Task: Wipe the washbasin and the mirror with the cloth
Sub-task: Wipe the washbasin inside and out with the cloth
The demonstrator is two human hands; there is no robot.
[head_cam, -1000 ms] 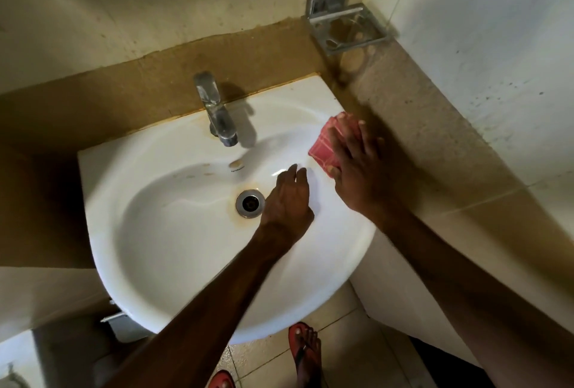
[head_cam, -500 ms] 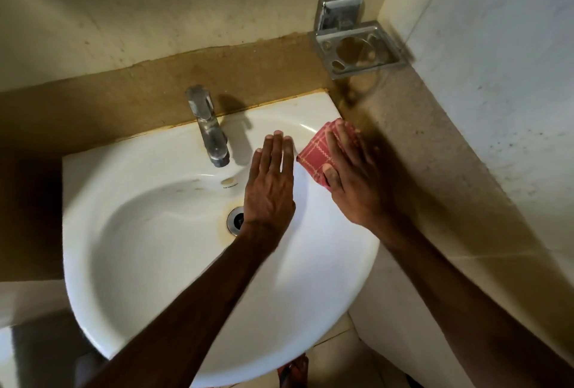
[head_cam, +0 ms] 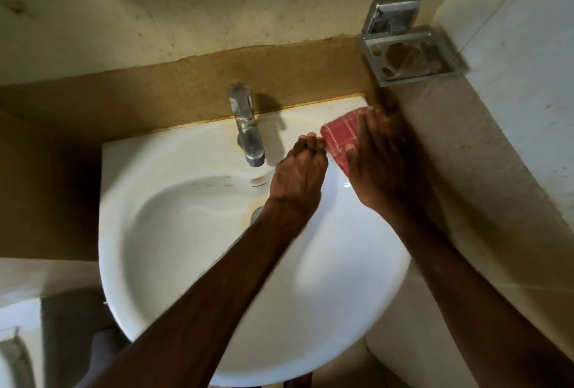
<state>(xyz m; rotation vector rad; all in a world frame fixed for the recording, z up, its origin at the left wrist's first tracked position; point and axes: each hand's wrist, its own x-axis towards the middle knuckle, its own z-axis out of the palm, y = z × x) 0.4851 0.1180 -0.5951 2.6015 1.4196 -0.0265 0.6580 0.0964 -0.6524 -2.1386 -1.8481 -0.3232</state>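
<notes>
The white washbasin fills the middle of the view, with a chrome tap at its back rim. A red checked cloth lies on the basin's back right rim, near the wall corner. My right hand presses on the cloth with fingers and thumb laid flat over it. My left hand rests on the rim just left of the cloth, fingers bent, fingertips at the cloth's left edge. Whether they pinch the cloth is unclear. No mirror is in view.
A chrome wall-mounted soap holder sticks out above the basin's right corner. A brown tiled band runs behind the tap. The side wall stands close on the right. The drain is partly hidden by my left wrist.
My right hand has slid the cloth farther back toward the corner. My left hand moved from the bowl up to the rim, and its fingers went from flat to bent beside the cloth.
</notes>
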